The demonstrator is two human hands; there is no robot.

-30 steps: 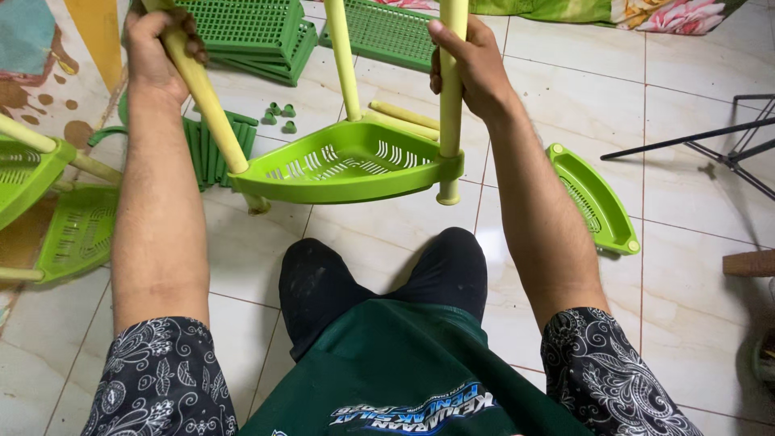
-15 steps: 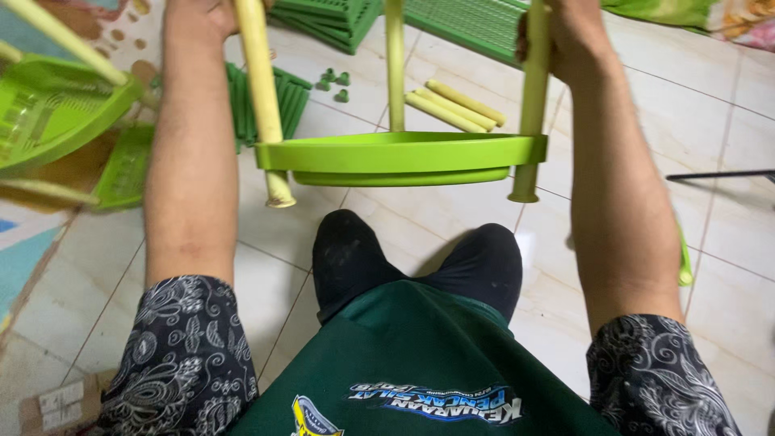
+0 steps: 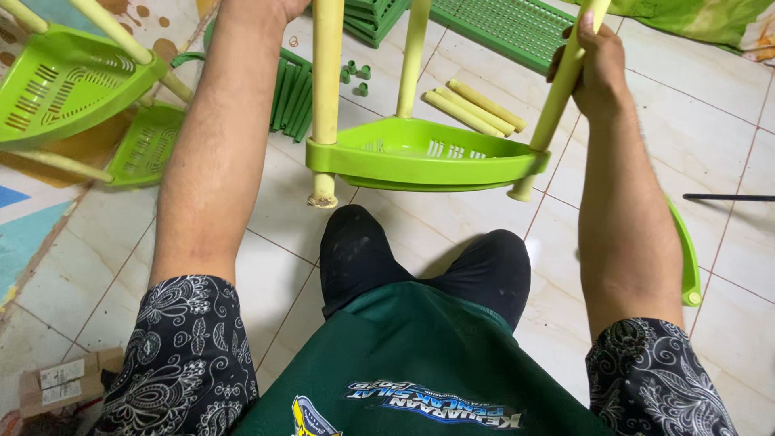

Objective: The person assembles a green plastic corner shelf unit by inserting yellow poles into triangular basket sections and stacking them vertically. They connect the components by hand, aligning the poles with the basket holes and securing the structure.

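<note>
A green corner shelf tray (image 3: 420, 157) hangs on three pale yellow poles above my black-socked feet. My right hand (image 3: 593, 69) is shut around the right pole (image 3: 549, 121), which leans inward. Only the heel of my left hand (image 3: 278, 6) shows at the top edge, against the left pole (image 3: 326, 89); its fingers are cut off by the frame. The middle pole (image 3: 413, 56) rises behind the tray. The lower ends of the left and right poles stick out under the tray.
A second green shelf rack (image 3: 64, 89) lies tilted at the left. Loose yellow poles (image 3: 472, 109), small green caps (image 3: 355, 77) and green grid panels (image 3: 508, 28) lie on the tiles ahead. Another green tray (image 3: 686, 250) lies at the right, a cardboard box (image 3: 60, 383) bottom left.
The tray with its poles has come closer and tipped, so its inside shows again. The right pole now leans. Both hands have kept their grip higher up.
</note>
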